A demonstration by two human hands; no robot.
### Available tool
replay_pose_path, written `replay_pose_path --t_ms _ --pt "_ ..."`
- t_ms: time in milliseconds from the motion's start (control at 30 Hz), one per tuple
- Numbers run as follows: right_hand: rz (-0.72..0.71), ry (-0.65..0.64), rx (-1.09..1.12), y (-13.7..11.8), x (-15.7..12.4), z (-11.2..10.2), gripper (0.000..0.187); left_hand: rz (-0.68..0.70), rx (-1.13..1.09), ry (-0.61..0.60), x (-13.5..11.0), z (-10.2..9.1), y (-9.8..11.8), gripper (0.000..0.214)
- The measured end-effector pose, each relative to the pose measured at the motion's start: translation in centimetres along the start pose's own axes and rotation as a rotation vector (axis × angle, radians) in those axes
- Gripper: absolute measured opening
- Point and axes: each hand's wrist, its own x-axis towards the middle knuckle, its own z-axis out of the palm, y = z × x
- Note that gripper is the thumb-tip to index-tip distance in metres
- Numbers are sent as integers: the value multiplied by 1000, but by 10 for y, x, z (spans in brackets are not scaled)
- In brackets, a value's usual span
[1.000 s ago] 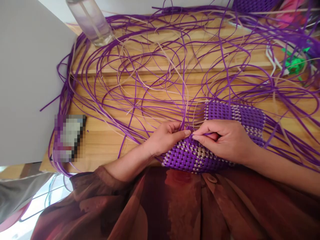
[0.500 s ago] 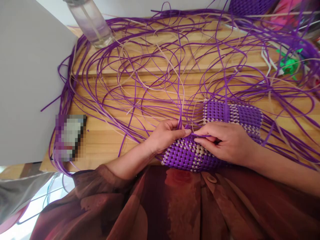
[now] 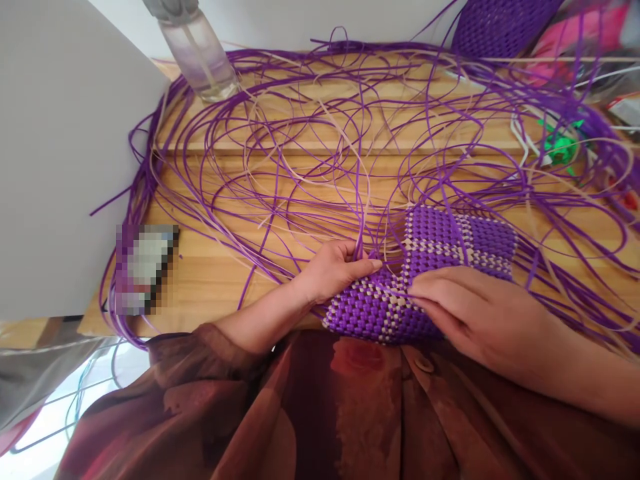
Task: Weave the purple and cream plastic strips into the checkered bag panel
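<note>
A woven piece of purple and beige plastic strips [image 3: 367,312] lies at the table's front edge against my clothing, and its other part [image 3: 463,243] stretches back to the right. My left hand [image 3: 335,270] is closed at its upper left edge, with thumb and fingers pinching purple strips that rise behind it. Over the weave, my right hand [image 3: 465,307] pinches a purple strip [image 3: 387,288] that runs toward the left thumb. Its fingertips are closed. Long loose strips fan out from the woven edge.
Loops of loose purple and beige strips [image 3: 280,140] spread over the wooden table [image 3: 210,247]. A spray bottle [image 3: 200,60] stands at the back left, and a blurred-out phone-like object [image 3: 150,267] lies at left. A purple woven basket [image 3: 500,30] and green material [image 3: 563,147] are at right.
My right hand has moved right and toward me, drawing the purple strip out from the left thumb. My left hand keeps its pinch. The view has shifted slightly.
</note>
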Motion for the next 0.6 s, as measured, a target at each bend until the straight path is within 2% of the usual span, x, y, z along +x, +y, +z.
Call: replay_pose_path --t_ms 100,167,300,367,433,500,600 --pt "-115 69 -190 2 4 -14 34 0 -11 -13 0 1 1 32" --pt "-135 30 -204 2 10 -23 33 8 8 -3 0 1 1 32" --pt "-46 -267 48 1 34 -31 25 69 79 40 -2 1 3 36" --pt "21 -361 214 5 51 -29 24 98 77 38 -3 1 4 37" --pt "80 -331 264 15 68 -24 23 90 36 28 -5 1 6 35" --pt "117 -274 220 29 81 -18 20 50 -43 16 -6 3 6 33" --pt "131 -280 181 44 91 -7 20 -2 -193 -2 -9 5 7 35"
